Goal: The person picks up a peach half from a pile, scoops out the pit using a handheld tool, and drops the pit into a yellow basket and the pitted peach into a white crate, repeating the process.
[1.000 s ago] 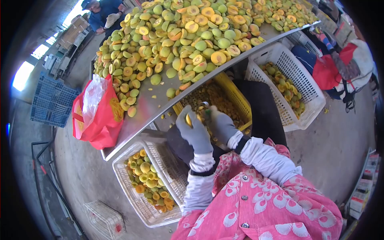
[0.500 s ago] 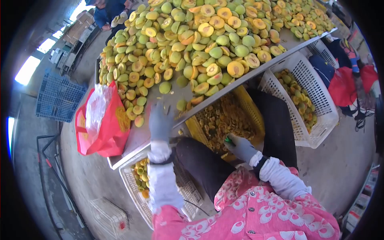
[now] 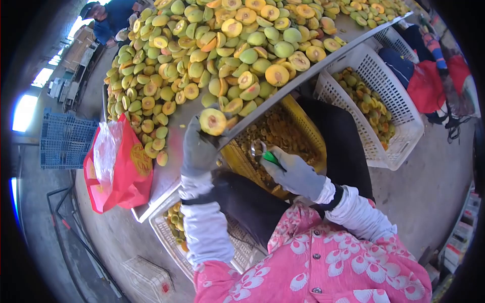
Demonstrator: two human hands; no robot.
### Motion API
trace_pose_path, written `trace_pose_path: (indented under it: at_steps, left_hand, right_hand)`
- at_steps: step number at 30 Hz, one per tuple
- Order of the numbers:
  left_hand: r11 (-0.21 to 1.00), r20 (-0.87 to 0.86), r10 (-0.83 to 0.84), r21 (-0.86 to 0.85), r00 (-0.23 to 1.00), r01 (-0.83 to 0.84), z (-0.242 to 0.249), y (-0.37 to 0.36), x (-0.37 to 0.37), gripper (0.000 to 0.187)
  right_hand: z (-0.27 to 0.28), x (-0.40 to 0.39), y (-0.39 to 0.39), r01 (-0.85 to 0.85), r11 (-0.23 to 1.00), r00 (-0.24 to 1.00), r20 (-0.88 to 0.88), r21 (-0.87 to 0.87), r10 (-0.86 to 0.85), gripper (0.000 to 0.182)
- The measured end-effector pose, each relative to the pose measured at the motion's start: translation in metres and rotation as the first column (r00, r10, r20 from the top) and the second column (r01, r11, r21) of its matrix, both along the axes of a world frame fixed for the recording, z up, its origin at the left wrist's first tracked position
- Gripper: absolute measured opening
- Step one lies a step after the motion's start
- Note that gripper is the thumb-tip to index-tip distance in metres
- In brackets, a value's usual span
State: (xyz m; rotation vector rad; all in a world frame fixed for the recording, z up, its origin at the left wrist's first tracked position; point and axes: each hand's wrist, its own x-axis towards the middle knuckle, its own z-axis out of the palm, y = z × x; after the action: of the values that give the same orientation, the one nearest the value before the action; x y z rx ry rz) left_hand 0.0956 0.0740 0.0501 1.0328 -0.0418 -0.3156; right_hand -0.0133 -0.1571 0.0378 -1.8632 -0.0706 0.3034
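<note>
My gloved left hand (image 3: 197, 151) is closed around a peach half (image 3: 213, 121) at the table's near edge. The cut face with the stone is turned up toward me. Lower and to the right, my gloved right hand (image 3: 298, 175) grips a pitting tool (image 3: 272, 158) with a green handle and a curved metal end. That metal end hangs over a yellow basket (image 3: 314, 132), apart from the fruit. Scraps, seemingly stones and bits of flesh, lie inside the basket. A big heap of cut peaches (image 3: 222, 45) covers much of the metal table (image 3: 174, 139).
A white crate (image 3: 399, 96) of peach halves stands to the right, and another crate (image 3: 166, 242) sits beneath the table's near-left corner. A red bag (image 3: 121, 171) leans at the left edge. Blue crates (image 3: 65, 139) stand farther left. Another person (image 3: 113, 20) is at the far left.
My left hand, open and blurred before, has taken hold of a peach half. My right hand has risen slightly left, bringing the tool's metal end into sight. The view has shifted a little.
</note>
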Motion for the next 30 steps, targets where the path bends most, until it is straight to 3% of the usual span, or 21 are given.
trace_pose_path:
  at_steps: [1,2,3,4,5,7,12,14,17,21,22,23,24,26,27,29,30]
  left_hand:
    - [1.000,-0.002,0.004,-0.006,1.000,-0.004,0.009,-0.015,-0.025,0.037]
    - [0.950,0.163,0.073,0.289,0.984,-0.118,0.018,-0.028,-0.047,0.041]
    - [0.802,0.339,0.087,0.534,0.937,-0.268,0.021,-0.041,-0.062,0.046]
    - [0.943,0.115,0.219,0.230,0.969,-0.240,0.018,-0.054,-0.072,0.054]
    - [0.943,0.127,0.223,0.225,0.967,-0.247,0.018,-0.063,-0.080,0.054]
    - [0.929,-0.052,0.352,-0.105,0.935,-0.355,0.021,-0.074,-0.096,0.056]
    - [0.892,0.162,0.406,0.145,0.900,-0.428,0.036,-0.085,-0.121,0.058]
    - [0.761,0.416,0.413,0.331,0.810,-0.558,0.043,-0.092,-0.128,0.057]
    - [0.765,0.327,0.503,0.263,0.800,-0.588,0.047,-0.097,-0.134,0.052]
    - [0.817,0.353,0.439,0.226,0.826,-0.531,0.050,-0.090,-0.139,0.048]
    - [0.831,0.323,0.417,0.244,0.850,-0.500,0.051,-0.090,-0.140,0.046]
    - [0.845,0.291,0.394,0.259,0.872,-0.469,0.052,-0.089,-0.140,0.044]
    - [0.844,0.290,0.394,0.262,0.872,-0.468,0.051,-0.087,-0.141,0.044]
    - [0.761,0.365,0.297,0.467,0.882,-0.450,0.050,-0.083,-0.142,0.043]
    - [0.762,0.360,0.293,0.471,0.886,-0.443,0.051,-0.082,-0.143,0.043]
    - [0.753,0.298,0.232,0.548,0.926,-0.365,0.057,-0.081,-0.143,0.044]
    - [0.752,0.296,0.234,0.549,0.926,-0.365,0.057,-0.078,-0.143,0.044]
  right_hand:
    - [0.017,-0.001,0.004,-0.010,1.000,1.000,-0.021,0.027,0.011,0.029]
    - [0.026,-0.004,0.007,-0.019,0.998,0.999,-0.037,0.054,0.021,0.031]
    - [0.026,-0.008,0.011,-0.022,0.999,0.999,-0.030,0.050,0.024,0.031]
    - [0.022,-0.010,0.015,-0.012,0.999,0.996,0.087,0.047,0.008,0.034]
    - [0.021,-0.013,0.017,-0.002,0.999,0.978,0.206,0.048,-0.008,0.037]
    - [0.025,-0.020,0.020,-0.003,1.000,0.975,0.221,0.029,-0.004,0.039]
    - [0.030,-0.037,0.025,0.000,0.998,0.967,0.256,0.068,-0.018,0.045]
    - [0.033,-0.041,0.026,-0.003,0.992,0.976,0.215,0.126,-0.024,0.046]
    - [0.029,-0.048,0.031,-0.011,0.984,0.978,0.208,0.176,-0.027,0.046]
    - [0.043,-0.056,0.031,-0.054,0.962,0.955,0.294,0.269,-0.028,0.049]
    - [0.057,-0.059,0.024,-0.086,0.952,0.996,0.001,0.294,0.090,0.046]
    - [0.066,-0.061,0.019,-0.109,0.939,0.935,-0.288,0.327,0.208,0.044]
    - [0.067,-0.061,0.015,-0.108,0.938,0.934,-0.289,0.329,0.210,0.044]
    - [0.066,-0.061,0.008,-0.053,0.770,0.680,-0.542,0.635,0.494,0.052]
    - [0.063,-0.059,0.005,-0.046,0.769,0.679,-0.545,0.637,0.492,0.052]
    - [0.059,-0.055,0.002,-0.013,0.513,0.498,-0.439,0.859,0.748,0.056]
    - [0.061,-0.059,0.002,-0.025,0.513,0.527,-0.424,0.858,0.736,0.055]
